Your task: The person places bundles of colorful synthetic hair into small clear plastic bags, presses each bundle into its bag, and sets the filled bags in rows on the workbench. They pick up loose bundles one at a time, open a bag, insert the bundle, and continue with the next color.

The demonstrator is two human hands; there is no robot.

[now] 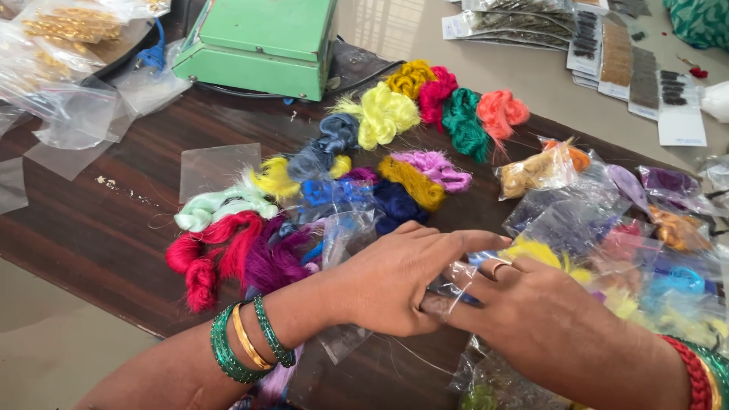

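Head view: I see my left hand (395,281) and right hand (531,311) together pinching a small clear packet (456,285) low over the bench (99,235), beside loose thread bundles (228,250) for easy reach.

A single head-worn view looks steeply down and forward from close above the dark wooden counter (99,235), with its far edge and the floor beyond at top.
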